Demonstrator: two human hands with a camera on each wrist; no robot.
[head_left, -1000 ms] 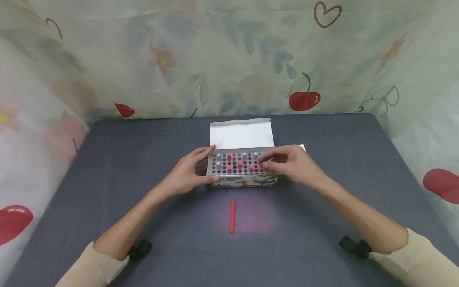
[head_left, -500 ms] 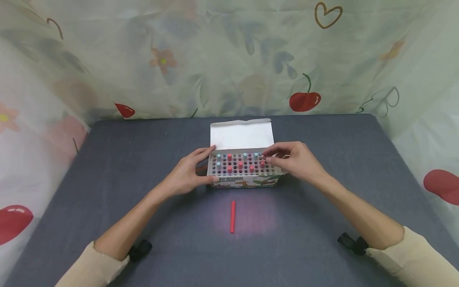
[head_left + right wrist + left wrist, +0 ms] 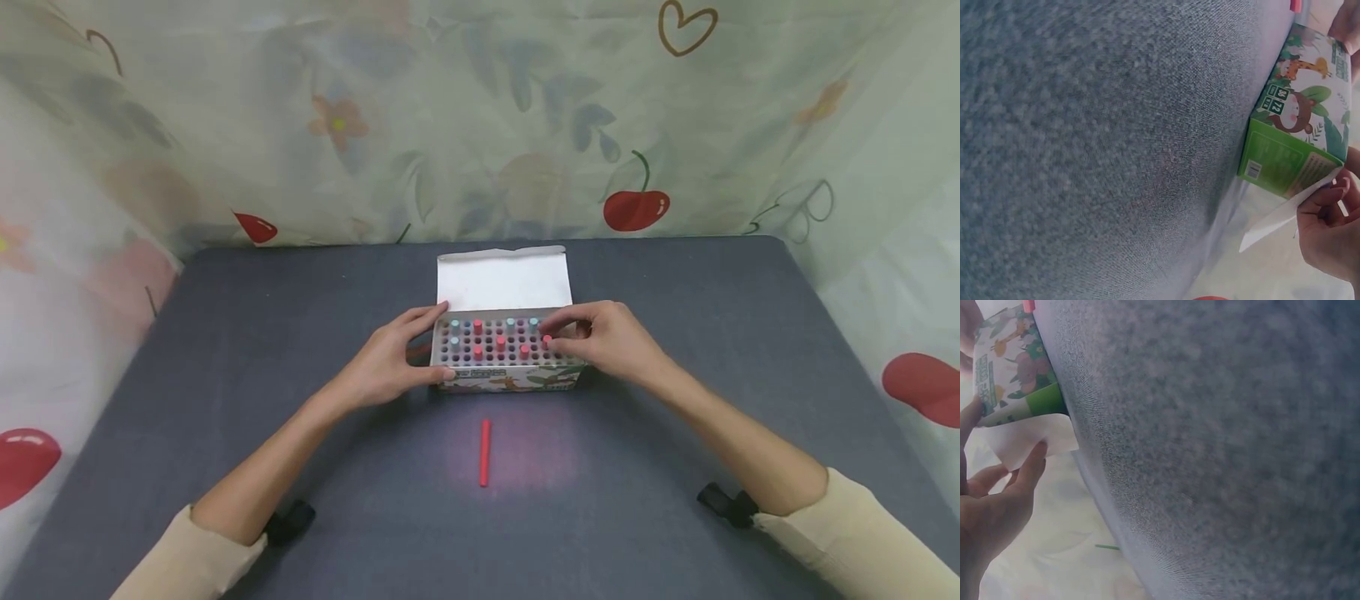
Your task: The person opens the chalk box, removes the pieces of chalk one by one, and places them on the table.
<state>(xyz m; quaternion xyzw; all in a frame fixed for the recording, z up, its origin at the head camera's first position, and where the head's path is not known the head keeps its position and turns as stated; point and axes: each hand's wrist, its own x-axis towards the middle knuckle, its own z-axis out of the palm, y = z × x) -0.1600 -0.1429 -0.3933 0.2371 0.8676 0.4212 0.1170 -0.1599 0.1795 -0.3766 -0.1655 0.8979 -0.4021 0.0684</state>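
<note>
A printed box (image 3: 517,379) stands upright with its lid raised, showing a rack of round holes. Several red and light-blue chalk sticks poke up from the holes. My left hand (image 3: 386,358) holds the box's left end, thumb at the front corner and fingers at the back corner; in the left wrist view its fingers lie on a white side flap (image 3: 1029,437). Over the right part of the rack, my right hand (image 3: 611,337) is curled, thumb and forefinger at the top of a red chalk stick (image 3: 547,341) set in a hole. The right-end holes are partly hidden beneath it.
One loose red stick (image 3: 484,452) lies on the dark grey table (image 3: 390,533) in front of the box. The white lid (image 3: 504,279) stands up behind the rack. A patterned curtain (image 3: 465,125) surrounds the table's back and sides.
My right fingers drew right off the red chalk stick half a second ago, baring its top, and are now back left at it. My left hand keeps its hold on the box.
</note>
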